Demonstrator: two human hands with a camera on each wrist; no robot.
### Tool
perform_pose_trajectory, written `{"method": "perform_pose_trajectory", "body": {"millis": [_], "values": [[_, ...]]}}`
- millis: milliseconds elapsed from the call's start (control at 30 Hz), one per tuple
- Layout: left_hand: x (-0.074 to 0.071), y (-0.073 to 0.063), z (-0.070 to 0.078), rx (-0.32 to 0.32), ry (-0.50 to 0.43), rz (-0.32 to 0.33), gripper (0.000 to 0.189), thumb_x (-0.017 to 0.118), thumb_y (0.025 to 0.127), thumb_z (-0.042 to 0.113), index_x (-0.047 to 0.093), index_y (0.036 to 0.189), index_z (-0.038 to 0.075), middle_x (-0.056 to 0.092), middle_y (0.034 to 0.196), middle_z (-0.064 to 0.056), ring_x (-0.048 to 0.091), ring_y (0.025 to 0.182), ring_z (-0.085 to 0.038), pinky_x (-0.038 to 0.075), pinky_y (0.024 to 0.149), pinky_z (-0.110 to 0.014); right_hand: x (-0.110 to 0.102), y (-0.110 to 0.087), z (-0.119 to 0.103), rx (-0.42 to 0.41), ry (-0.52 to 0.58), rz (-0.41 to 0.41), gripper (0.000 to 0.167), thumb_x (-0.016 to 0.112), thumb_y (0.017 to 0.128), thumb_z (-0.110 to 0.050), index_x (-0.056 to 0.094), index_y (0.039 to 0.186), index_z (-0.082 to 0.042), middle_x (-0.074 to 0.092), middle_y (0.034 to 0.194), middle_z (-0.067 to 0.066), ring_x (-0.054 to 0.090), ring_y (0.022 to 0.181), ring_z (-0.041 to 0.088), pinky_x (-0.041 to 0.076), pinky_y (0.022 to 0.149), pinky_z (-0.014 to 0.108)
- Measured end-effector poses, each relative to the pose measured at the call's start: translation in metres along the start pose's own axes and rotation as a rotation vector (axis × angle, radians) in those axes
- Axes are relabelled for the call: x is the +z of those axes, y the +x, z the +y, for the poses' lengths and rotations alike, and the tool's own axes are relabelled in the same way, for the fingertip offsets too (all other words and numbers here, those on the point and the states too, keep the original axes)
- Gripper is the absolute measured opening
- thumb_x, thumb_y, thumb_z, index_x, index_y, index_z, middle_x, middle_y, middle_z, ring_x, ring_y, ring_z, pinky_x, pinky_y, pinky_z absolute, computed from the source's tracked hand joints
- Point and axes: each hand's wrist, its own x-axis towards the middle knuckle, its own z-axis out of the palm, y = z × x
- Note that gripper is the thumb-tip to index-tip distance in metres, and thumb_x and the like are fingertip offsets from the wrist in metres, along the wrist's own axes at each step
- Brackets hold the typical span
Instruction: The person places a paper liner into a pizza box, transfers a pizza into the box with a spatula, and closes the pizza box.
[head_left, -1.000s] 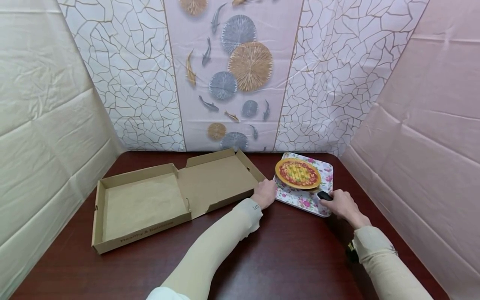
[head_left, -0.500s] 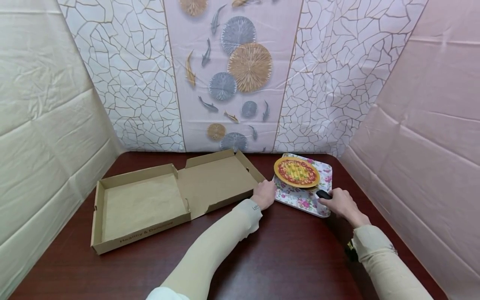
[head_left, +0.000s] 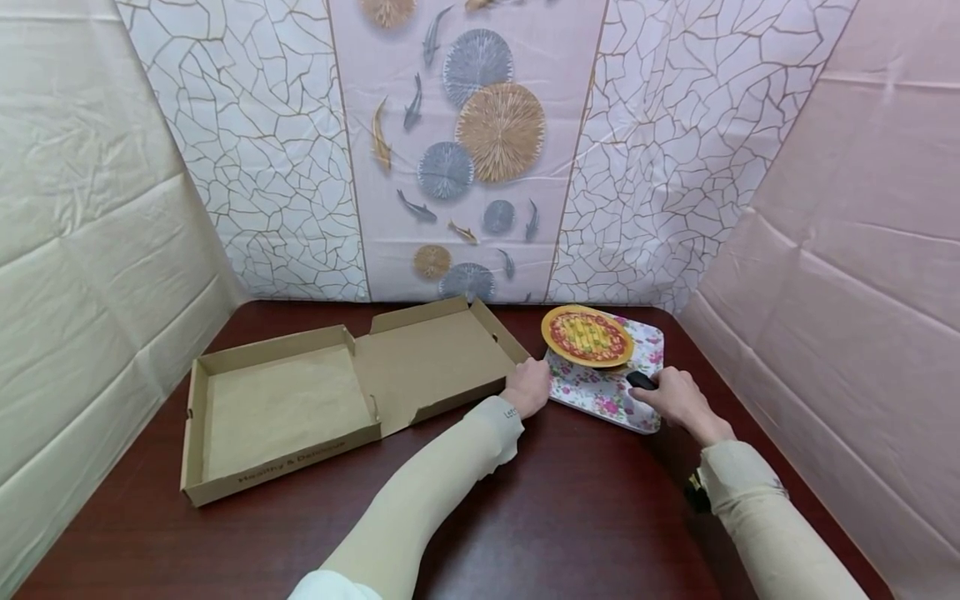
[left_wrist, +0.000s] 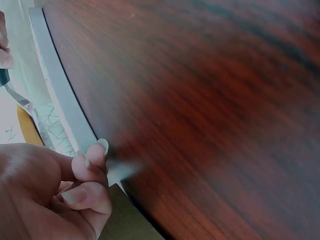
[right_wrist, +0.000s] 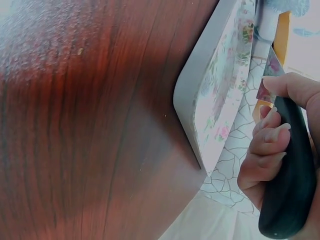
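A pizza (head_left: 587, 335) with a yellow crust and red and yellow topping is tilted above the floral tray (head_left: 609, 404) at the right. It rests on the metal blade of a pizza server (right_wrist: 287, 175), mostly hidden below it. My right hand (head_left: 681, 402) grips the server's black handle, fingers wrapped round it and thumb along its top near the blade. At the tray's near left corner, my left hand (head_left: 528, 387) pinches the grey rim between thumb and curled fingers. In the left wrist view, the left hand (left_wrist: 60, 190) covers that corner.
An opened cardboard pizza box (head_left: 296, 408) lies to the left, its lid (head_left: 435, 358) spread towards the tray and reaching my left hand. Cloth walls (head_left: 285, 167) enclose the dark red wooden table (head_left: 555, 500) at the back and sides.
The pizza on the server has risen and shifted left and away from me over the tray, the right hand moving slightly with it. The left hand stays at the tray corner.
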Motion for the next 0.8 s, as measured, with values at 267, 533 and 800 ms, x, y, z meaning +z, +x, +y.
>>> {"method": "perform_pose_trajectory", "body": {"millis": [267, 533, 800], "values": [[-0.002, 0.0, 0.0, -0.001, 0.015, -0.024, 0.02, 0.051, 0.099, 0.021, 0.069, 0.096, 0.012, 0.071, 0.093, -0.004, 0.069, 0.082, -0.018, 0.054, 0.062, -0.032, 0.0, 0.001, -0.007, -0.009, -0.017, 0.012, 0.038, 0.064, 0.087, -0.037, 0.06, 0.071, -0.003, 0.048, 0.056, 0.002, 0.047, 0.048, 0.015, 0.037, 0.047, 0.029], [0.0, -0.001, 0.001, 0.002, 0.037, -0.022, 0.017, 0.054, 0.098, 0.019, 0.07, 0.095, 0.013, 0.072, 0.095, -0.004, 0.07, 0.084, -0.02, 0.055, 0.063, -0.034, -0.001, 0.002, -0.012, -0.016, -0.037, 0.05, 0.039, 0.066, 0.086, -0.038, 0.059, 0.068, -0.004, 0.049, 0.06, 0.002, 0.046, 0.055, 0.017, 0.037, 0.049, 0.029], [0.002, -0.003, -0.001, -0.005, 0.071, -0.011, 0.012, 0.057, 0.095, 0.015, 0.067, 0.091, 0.014, 0.072, 0.095, -0.004, 0.07, 0.085, -0.02, 0.055, 0.062, -0.033, -0.001, 0.004, -0.016, -0.033, -0.025, 0.039, 0.037, 0.066, 0.087, -0.037, 0.058, 0.071, -0.004, 0.049, 0.062, 0.003, 0.046, 0.054, 0.016, 0.037, 0.049, 0.028]]}}
